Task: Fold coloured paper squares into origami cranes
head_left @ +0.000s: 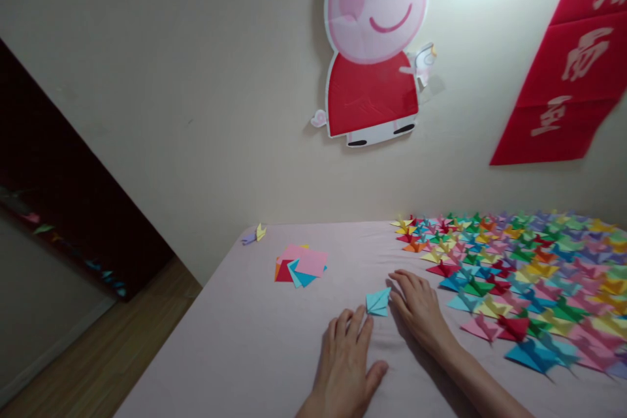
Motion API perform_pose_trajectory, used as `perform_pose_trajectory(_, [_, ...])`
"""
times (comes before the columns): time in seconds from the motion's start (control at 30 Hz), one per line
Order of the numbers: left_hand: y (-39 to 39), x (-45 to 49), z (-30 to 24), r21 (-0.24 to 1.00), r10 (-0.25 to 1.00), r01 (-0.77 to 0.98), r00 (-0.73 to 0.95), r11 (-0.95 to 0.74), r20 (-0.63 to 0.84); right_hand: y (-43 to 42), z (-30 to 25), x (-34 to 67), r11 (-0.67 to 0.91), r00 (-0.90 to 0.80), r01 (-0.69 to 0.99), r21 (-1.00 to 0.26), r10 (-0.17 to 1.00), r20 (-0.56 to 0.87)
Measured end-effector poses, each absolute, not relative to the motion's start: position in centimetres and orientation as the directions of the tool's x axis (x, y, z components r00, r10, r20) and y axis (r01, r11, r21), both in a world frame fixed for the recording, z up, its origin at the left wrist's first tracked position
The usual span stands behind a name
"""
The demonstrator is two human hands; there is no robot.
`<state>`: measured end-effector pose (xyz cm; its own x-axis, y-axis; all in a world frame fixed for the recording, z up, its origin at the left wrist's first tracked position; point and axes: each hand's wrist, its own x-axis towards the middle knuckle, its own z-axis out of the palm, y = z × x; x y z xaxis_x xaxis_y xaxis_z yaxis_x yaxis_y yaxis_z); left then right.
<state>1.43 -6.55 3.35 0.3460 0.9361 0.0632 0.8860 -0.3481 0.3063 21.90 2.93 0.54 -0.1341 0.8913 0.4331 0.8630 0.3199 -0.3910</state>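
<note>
Paper folding seems to be partway along: the light-blue folded paper [377, 302] lies on the counter [220, 353] between both hands. The left hand [345, 346] is open, palm down, fingertips at its near-left corner; the right hand [420, 307] is loosely open by its right tip, contact unclear. Another crease would likely call for one hand steadying, the other turning a flap.

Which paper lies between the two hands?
The light blue folded piece, between left hand and right hand; loose sheets lie farther left, folded birds mostly right.
</note>
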Motion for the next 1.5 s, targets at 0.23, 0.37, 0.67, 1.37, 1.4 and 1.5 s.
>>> perform_pose_trajectory(0.23, [-5.2,4.6,2.8,0.205,0.920,0.905,0.332,-0.373,0.210,0.1,0.8,22.9,0.503,-0.258,0.767,-0.398,0.810,0.527])
perform_pose_trajectory(0.37, [-3.7,6.2,1.1,0.116,0.908,0.925,0.322,-0.362,0.269,2.0,2.3,21.7,0.474,-0.249,0.785,-0.398,0.831,0.497])
perform_pose_trajectory(0.67, [-3.2,6.1,-1.3,0.083,0.879,0.920,0.335,-0.383,0.339,4.3,1.8,19.7,0.317,-0.177,0.874,-0.367,0.913,0.368])
perform_pose_trajectory(1.37, [-4.8,5.3,-2.5,-0.006,0.877,0.947,0.299,-0.321,0.376,4.5,1.3,20.4,0.340,-0.187,0.835,-0.432,0.915,0.359])
perform_pose_trajectory(1.4, [-4.8,5.2,-2.6,-0.007,0.874,0.947,0.298,-0.320,0.384,4.3,1.3,20.5,0.354,-0.195,0.826,-0.440,0.910,0.367])
perform_pose_trajectory(1.5, [-4.5,5.1,-3.3,-0.015,0.849,0.939,0.319,-0.345,0.422,3.7,1.4,20.6,0.381,-0.217,0.833,-0.400,0.892,0.398])
